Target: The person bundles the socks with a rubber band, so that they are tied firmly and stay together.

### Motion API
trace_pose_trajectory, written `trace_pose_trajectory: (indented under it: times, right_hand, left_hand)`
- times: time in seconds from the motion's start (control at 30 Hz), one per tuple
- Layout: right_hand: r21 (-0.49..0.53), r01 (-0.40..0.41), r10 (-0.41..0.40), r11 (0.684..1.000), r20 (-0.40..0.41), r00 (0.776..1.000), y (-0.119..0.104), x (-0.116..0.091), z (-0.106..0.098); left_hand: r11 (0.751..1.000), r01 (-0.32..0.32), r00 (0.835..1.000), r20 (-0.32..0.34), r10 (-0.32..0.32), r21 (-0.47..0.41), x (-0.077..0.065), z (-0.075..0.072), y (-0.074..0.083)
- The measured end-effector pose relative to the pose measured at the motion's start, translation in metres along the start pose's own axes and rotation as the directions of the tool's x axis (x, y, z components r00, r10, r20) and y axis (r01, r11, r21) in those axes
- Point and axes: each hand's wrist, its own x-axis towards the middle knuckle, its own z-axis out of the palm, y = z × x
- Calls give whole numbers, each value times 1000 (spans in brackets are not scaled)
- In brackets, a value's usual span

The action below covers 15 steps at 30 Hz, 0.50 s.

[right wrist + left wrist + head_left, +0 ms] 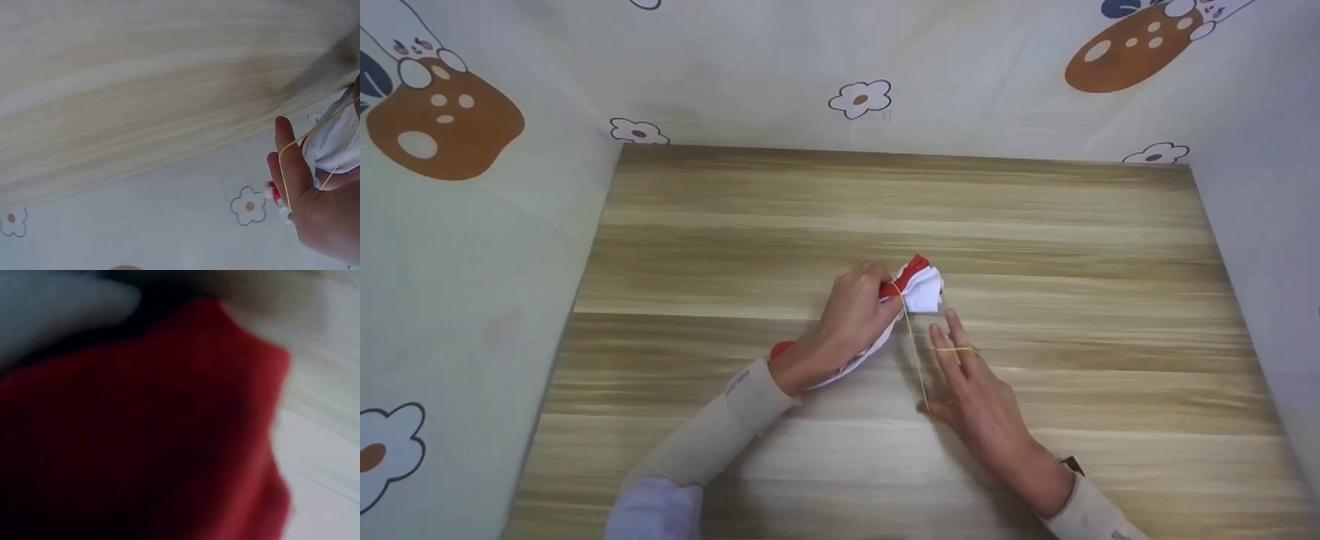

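Observation:
My left hand (849,315) grips a bunched red and white cloth (924,291) near the middle of the table. Its gathered end sticks out past the thumb, and more white and red cloth shows under the wrist. A thin yellow rubber band (913,346) runs from the gathered part to my right hand (988,412). There the band loops over the straight, spread fingers and stretches to the thumb. In the right wrist view the band crosses the fingers (292,163), with white cloth behind. Blurred red cloth (157,427) fills most of the left wrist view.
A wood-grain table (885,202) lies under both hands. Pale walls with printed flowers (861,99) and brown shapes (446,127) rise at its back, left and right.

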Motion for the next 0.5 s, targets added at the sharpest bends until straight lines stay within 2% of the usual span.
trace_pose_trajectory:
  times: [0.07, 0.13, 0.23, 0.33, 0.43, 0.5]
  right_hand:
    - [-11, 87, -86, 996, 34, 996, -2, 2, -4]
    - [-12, 159, -158, 987, 55, 986, -1, 8, -14]
    - [-14, 219, -218, 976, 63, 974, 3, 20, -31]
    - [15, 231, -231, 973, 85, 969, 6, 31, -47]
    - [102, 180, -194, 978, 152, 969, 8, 39, -59]
    - [171, 118, -153, 978, 204, 967, 9, 42, -66]
  left_hand:
    - [999, -18, 999, 47, 16, 33, -1, 4, 0]
    - [996, -67, 993, 97, 60, 63, -5, 10, 0]
    - [978, -190, 973, 150, 176, 87, -12, 18, 0]
    - [948, -308, 940, 177, 292, 75, -18, 22, 2]
    - [906, -423, 892, 193, 409, 34, -24, 20, 3]
    - [874, -485, 856, 192, 479, -17, -28, 18, 3]
